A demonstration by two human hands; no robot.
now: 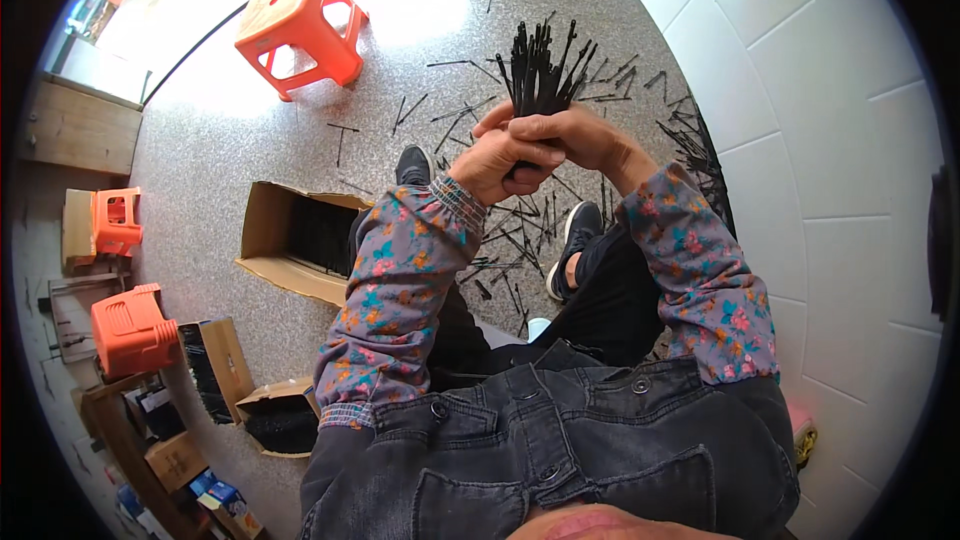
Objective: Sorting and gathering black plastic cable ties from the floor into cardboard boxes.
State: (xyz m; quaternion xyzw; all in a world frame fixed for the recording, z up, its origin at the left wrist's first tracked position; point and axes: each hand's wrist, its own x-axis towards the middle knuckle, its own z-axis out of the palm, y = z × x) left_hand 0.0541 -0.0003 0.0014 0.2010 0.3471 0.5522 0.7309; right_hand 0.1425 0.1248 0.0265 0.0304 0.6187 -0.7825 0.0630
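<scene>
A bundle of thin black sticks (542,70) stands upright between my hands, its uneven ends fanning out at the top. Some ends look knobbed or hooked; their exact kind is not clear. My left hand (497,162) is closed around the lower part of the bundle. Wrapped over it from the right, my right hand (578,137) grips the bundle just below the fan. The bundle's lower end is mostly hidden by my fingers. Many similar loose black sticks (540,230) lie scattered on the floor below and beyond my hands, around my shoes.
An open cardboard box (262,230) with dark contents lies left of my legs. Smaller boxes (228,365) with black contents are nearer left. An orange stool (300,35) stands at the far left, another orange stool (132,330) nearer. A white wall (830,170) bounds the right.
</scene>
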